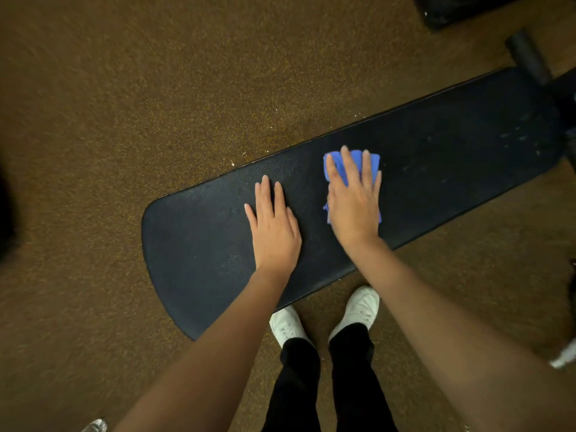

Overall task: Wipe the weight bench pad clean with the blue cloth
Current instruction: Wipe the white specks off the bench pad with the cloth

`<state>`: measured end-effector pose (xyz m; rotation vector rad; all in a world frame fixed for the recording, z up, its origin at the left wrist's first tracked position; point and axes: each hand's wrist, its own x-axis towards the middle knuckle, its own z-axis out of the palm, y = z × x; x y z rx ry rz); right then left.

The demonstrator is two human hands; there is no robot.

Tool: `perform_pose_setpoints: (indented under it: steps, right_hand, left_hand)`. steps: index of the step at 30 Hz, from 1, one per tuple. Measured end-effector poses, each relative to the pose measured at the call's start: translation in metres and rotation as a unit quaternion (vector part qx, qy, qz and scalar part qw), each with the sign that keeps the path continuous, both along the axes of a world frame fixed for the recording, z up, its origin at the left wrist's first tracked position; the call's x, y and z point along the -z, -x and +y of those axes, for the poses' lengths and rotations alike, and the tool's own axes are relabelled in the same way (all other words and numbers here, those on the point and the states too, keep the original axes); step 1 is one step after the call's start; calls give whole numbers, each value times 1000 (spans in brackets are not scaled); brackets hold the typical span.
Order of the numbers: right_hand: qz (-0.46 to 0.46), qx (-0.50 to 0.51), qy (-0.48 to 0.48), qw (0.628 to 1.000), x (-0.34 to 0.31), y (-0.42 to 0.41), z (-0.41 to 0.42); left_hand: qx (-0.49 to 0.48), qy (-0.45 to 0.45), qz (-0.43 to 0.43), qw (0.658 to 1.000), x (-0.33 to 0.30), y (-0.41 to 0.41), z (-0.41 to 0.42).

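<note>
Underfoot, a brown speckled rubber floor (124, 104) is seen across the whole view. Upon it a long black textured weight bench pad (436, 141) with rounded ends is set on a slant, from lower left to upper right; pale smears are seen on its right part. At the far right end a dark cylindrical roller (526, 56) is seen beside the pad. Black trouser legs (324, 385) and a pair of white lace-up shoes (358, 308) are seen just below the near edge of the pad. The left hand (274, 227) is laid flat on the bare pad, fingers straight and held together. The right hand (353, 201) is pressed flat, with fingers straight and slightly spread, on a crumpled blue cloth (339, 165), which is placed near the middle of the pad and is largely covered by the palm.
</note>
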<state>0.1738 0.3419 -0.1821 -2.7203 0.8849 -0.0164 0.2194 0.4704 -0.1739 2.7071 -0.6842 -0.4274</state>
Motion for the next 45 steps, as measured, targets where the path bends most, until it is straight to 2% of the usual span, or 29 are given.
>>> perform_pose_setpoints:
  steps: [3, 6, 7, 11, 15, 19, 23, 25, 27, 31, 33, 36, 41, 45]
  right_hand:
    - [-8, -109, 1, 994, 2, 9, 19]
    - [31, -222, 7, 975, 1, 1, -8]
    - [35, -214, 15, 976, 1, -2, -22]
    - [25, -63, 24, 997, -1, 8, -48]
    - [15, 18, 19, 1000, -3, 39, -13]
    - [25, -105, 12, 994, 1, 54, 32]
    - [23, -249, 21, 968, -3, 65, 5]
    - [46, -208, 26, 977, -4, 70, -24]
    - [59, -114, 19, 992, -4, 75, -44]
    - [53, -27, -5, 998, -7, 74, -28]
    - [53, -22, -27, 998, -10, 68, -10]
    - [54, -70, -55, 995, -10, 61, -2]
    - [22, -178, -138, 974, -20, 60, -40]
    - [-15, -98, -93, 991, -36, 78, -94]
  left_hand:
    - [-32, 19, 10, 999, 1, 2, -3]
    - [-41, 31, 15, 999, 3, 3, -1]
    - [-35, 30, 13, 999, 3, 4, 0]
    - [-18, 25, 11, 999, 2, 1, 4]
    - [-26, 13, 2, 1000, 2, 3, -2]
    - [-65, 15, 6, 998, -2, 6, -14]
    - [-88, 26, 12, 996, -5, 7, -21]
    - [-92, 25, 14, 995, -5, 8, -22]
    - [-92, 23, 17, 995, -5, 9, -22]
    - [-97, 23, 19, 995, -6, 11, -24]
    - [-105, 26, 21, 994, -8, 12, -27]
    - [-118, 37, 22, 992, -12, 17, -34]
    - [-120, 64, 18, 990, -25, 36, -63]
    - [-105, 30, 21, 994, -29, 67, -103]
